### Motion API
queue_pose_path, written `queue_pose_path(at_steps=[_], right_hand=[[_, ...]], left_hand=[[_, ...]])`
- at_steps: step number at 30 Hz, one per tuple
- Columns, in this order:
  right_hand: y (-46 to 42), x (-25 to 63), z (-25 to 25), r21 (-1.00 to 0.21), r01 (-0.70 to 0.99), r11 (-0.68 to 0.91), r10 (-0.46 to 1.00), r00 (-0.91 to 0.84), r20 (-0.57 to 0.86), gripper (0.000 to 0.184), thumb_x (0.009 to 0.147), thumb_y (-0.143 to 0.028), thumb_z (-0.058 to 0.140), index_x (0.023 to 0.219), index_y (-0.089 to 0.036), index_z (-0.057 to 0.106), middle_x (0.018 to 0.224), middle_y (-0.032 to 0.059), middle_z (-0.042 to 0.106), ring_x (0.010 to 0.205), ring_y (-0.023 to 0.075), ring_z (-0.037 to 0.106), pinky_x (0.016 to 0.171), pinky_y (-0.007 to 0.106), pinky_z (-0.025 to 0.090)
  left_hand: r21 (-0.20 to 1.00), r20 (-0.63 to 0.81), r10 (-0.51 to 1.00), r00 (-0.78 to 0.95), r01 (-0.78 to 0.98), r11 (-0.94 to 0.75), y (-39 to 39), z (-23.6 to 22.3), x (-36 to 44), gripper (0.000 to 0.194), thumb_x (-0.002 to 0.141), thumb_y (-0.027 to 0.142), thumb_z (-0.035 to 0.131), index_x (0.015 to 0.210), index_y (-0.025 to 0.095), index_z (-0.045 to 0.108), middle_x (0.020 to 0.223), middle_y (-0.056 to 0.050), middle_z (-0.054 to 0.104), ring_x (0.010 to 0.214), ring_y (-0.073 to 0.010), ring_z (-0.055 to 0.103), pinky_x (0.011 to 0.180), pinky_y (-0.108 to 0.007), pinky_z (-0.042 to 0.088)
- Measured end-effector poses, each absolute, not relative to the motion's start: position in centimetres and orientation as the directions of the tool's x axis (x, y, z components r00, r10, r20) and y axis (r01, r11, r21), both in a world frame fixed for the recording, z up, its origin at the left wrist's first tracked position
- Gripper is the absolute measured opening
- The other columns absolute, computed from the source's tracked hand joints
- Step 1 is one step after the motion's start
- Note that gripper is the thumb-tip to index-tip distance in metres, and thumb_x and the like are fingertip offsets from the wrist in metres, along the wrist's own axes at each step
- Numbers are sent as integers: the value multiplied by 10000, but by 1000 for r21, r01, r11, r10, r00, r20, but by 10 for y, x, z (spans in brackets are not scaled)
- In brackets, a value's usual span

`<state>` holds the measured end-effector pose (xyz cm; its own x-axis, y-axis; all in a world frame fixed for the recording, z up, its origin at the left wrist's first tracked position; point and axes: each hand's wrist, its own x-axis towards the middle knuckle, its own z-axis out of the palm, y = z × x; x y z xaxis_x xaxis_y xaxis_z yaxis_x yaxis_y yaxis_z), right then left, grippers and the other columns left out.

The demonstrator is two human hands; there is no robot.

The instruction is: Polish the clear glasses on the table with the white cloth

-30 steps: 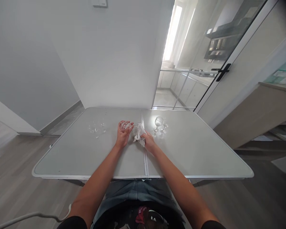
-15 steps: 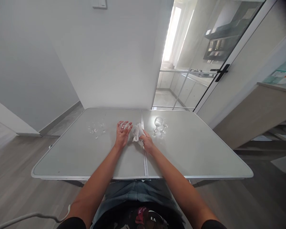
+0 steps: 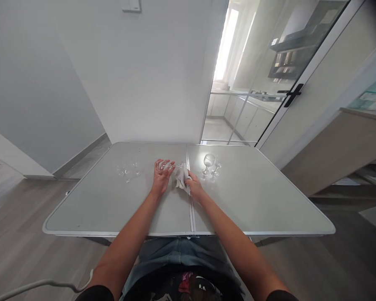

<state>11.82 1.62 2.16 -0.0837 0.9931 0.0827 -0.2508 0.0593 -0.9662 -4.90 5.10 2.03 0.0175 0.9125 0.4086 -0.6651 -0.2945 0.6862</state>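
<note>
A clear stemmed glass [image 3: 166, 166] lies on its side in the air, its bowl cupped by the fingers of my left hand [image 3: 161, 177]. Its stem points right, toward a crumpled white cloth [image 3: 182, 177]. My right hand [image 3: 194, 184] grips that cloth around the foot end of the glass, so the foot is mostly covered. To the right, two stemmed glasses stand upright close together: a larger-looking one [image 3: 209, 162] and a fainter one [image 3: 216, 167]. On the left side, several clear glasses [image 3: 125, 170] are hard to make out against the tabletop.
The pale table [image 3: 253, 205] has a metal rim and a seam [image 3: 190, 209] running down its middle. Behind it rises a white wall [image 3: 138, 83], with a glass door [image 3: 238, 96] at the right. A wooden shelf [image 3: 347, 142] stands far right; a pale cable [image 3: 44, 283] shows lower left.
Both hands stay in nearly the same place on the glass. The cloth's folds have shifted slightly at the foot end, and the whole view has moved a little.
</note>
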Motion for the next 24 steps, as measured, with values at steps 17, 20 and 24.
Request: queue_pose_path(at_steps=[17, 20, 24], right_hand=[[16, 122, 23, -948, -262, 178, 984, 46, 172, 447, 606, -195, 551, 1020, -237, 715, 908, -10, 650, 893, 177, 519, 760, 251, 418], [20, 123, 21, -941, -310, 137, 990, 84, 117, 390, 612, -210, 557, 972, -222, 706, 842, -8, 635, 802, 164, 509, 680, 244, 401], [22, 116, 10, -944, -330, -25, 998, 40, -40, 279, 574, -229, 563, 829, -201, 674, 659, -38, 549, 627, 134, 423, 563, 242, 321]], left_hand=[[713, 390, 919, 55, -650, -264, 49, 21, -46, 540, 745, 300, 853, 1158, 302, 505, 1235, -46, 582, 1189, -263, 642, 1126, -539, 411], [735, 395, 905, 161, -646, -206, 46, 21, -43, 585, 720, 330, 870, 1173, 289, 503, 1233, -64, 582, 1187, -292, 646, 1109, -560, 421], [726, 397, 908, 136, -652, -220, 44, 23, -43, 605, 715, 347, 872, 1185, 296, 495, 1261, -67, 575, 1215, -295, 632, 1117, -554, 417]])
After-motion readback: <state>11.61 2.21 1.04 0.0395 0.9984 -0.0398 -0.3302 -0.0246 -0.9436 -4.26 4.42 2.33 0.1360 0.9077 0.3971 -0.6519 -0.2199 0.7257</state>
